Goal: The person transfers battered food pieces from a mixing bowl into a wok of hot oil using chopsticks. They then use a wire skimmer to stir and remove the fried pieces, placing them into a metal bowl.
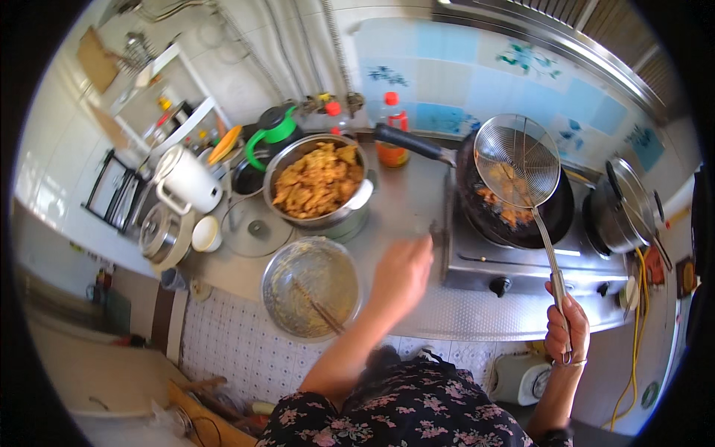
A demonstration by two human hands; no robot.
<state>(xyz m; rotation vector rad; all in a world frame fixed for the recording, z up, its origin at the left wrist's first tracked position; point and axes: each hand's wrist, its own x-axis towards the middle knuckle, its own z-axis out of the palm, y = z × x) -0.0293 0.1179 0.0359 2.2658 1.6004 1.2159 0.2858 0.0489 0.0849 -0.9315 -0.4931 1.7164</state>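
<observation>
My right hand (567, 327) grips the handle of a wire mesh skimmer (517, 162), whose basket hangs over a black frying pan (550, 223). Browned food pieces (511, 209) lie in the pan, partly seen through the mesh. My left hand (403, 274) is blurred, above the counter between the stove and a metal bowl; its fingers look curled, and whether it holds anything is unclear. The metal bowl (279, 279) has batter residue and chopsticks (318, 307) in it. Behind it, a steel pot (271, 184) is heaped with fried food (317, 181).
The pan sits on a gas stove (469, 274), its handle (410, 142) pointing left. A lidded pot (623, 212) stands at right. Oil bottles (392, 134), a green-handled jug (273, 131), a glass lid (257, 240) and a white kettle (190, 179) stand or lie about the counter.
</observation>
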